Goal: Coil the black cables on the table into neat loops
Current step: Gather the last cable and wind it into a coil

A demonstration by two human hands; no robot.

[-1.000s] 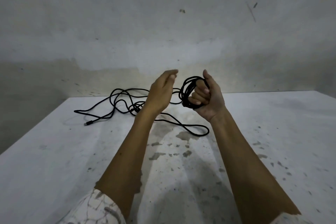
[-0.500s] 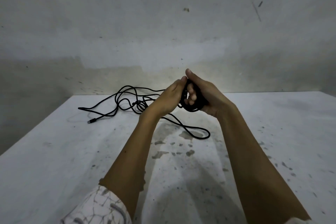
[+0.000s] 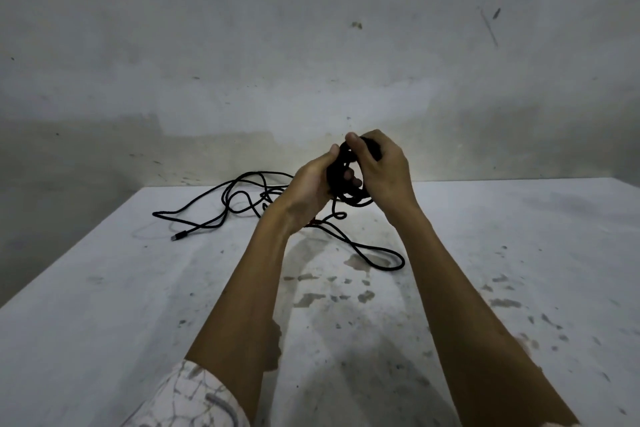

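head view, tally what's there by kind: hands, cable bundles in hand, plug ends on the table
hands: 2 (left hand, right hand)
cable bundle held by both hands: 1 (coil)
plug ends on the table: 1 (plug)
total: 4

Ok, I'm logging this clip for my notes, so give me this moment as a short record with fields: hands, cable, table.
left hand: grips the coiled bundle from the left
right hand: curled round the coiled bundle, thumb on top
coiled bundle: black loops held above the table between both hands
loose cable: trails from the bundle onto the table, uncoiled
cable plug: lies on the table, far left
table: white, stained
progress: coiling partly done
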